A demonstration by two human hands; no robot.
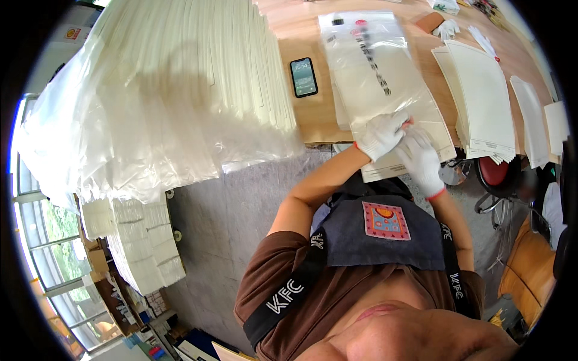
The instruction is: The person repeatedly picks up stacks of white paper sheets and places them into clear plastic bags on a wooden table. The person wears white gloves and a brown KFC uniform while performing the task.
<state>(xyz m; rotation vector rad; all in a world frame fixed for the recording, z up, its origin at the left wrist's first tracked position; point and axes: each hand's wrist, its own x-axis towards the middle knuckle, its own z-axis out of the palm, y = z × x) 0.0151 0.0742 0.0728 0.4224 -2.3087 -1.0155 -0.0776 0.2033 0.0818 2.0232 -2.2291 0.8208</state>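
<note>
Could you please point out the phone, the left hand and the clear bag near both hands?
Phone (303,77): head view, middle of the screen.
Left hand (380,136): head view, back of the white glove.
Clear bag (397,83): head view, middle of its upward face.

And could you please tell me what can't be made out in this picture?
Head view: the fingers of the right hand are blurred, so their grip is unclear.
Head view: part of the bag, covered by the left hand.
Head view: the stack's far end, cut off by the top edge.
</note>
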